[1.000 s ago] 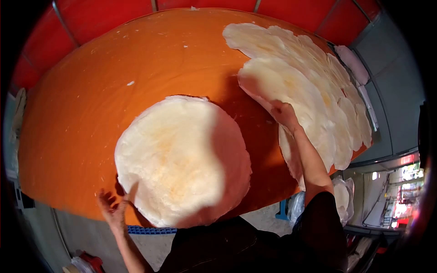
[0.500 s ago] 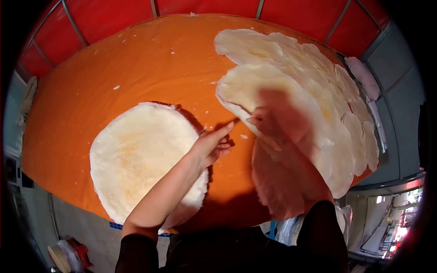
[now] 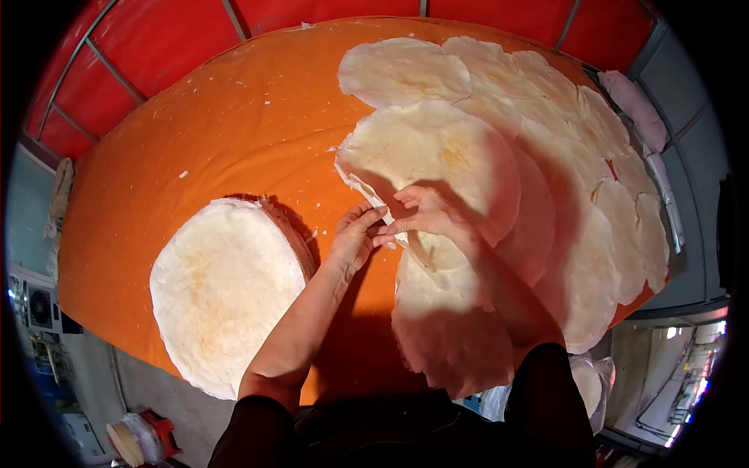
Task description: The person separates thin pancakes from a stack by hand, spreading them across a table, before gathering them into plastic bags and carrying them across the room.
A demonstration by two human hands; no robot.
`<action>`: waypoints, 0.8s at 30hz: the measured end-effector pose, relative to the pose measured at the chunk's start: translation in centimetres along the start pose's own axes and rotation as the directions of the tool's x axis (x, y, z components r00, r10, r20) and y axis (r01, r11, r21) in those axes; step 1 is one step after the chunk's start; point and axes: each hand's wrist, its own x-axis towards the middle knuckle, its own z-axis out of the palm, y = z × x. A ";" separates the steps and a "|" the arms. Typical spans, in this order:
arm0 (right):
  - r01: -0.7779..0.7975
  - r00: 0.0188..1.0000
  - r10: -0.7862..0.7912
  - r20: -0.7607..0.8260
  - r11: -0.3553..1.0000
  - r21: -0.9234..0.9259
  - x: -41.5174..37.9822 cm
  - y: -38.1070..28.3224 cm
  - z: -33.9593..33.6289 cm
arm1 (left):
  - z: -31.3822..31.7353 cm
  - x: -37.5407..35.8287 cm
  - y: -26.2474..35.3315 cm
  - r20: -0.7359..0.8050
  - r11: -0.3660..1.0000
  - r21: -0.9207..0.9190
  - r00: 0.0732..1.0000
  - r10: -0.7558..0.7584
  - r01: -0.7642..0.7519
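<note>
Red panels [image 3: 172,47] are standing beyond the far edge of the orange tabletop [image 3: 203,144], and sunlight is falling across it. Near its middle we are working with both hands close together. Our left hand [image 3: 355,236] is keeping a narrow grip, thumb and fingers pinching the raised near-left edge of a thin round sheet [image 3: 425,144]. Our right hand [image 3: 429,217] is touching that same edge just beside it, fingers curling; we cannot tell whether its grip is closing on the material. The round sheet is lying right of the middle, its far side spreading flat over overlapping sheets [image 3: 581,281], which are covering the tabletop out to its right edge. To the left, near the near edge, a thick stack of round sheets [image 3: 222,292] is resting well apart from our hands. Small white scraps are dotting the orange covering. Beyond the right edge we are seeing a pale pink bundle [image 3: 636,113], and below the near-left corner a red stool [image 3: 162,431] is standing on the grey floor [image 3: 152,374].
</note>
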 end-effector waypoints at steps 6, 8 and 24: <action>0.068 0.997 -0.070 0.014 0.990 0.125 1.3 1.8 0.8 | 1.0 -0.6 1.4 0.006 0.989 -0.135 0.998 -0.062 0.063; 0.056 0.998 -0.055 -0.017 0.995 0.079 1.2 1.5 1.2 | -1.1 1.2 0.3 -0.011 0.997 -0.039 0.998 -0.064 0.064; -0.100 0.995 0.093 0.038 0.965 0.242 0.2 -3.4 1.1 | -0.8 1.1 0.8 0.036 0.966 -0.230 0.993 -0.112 0.118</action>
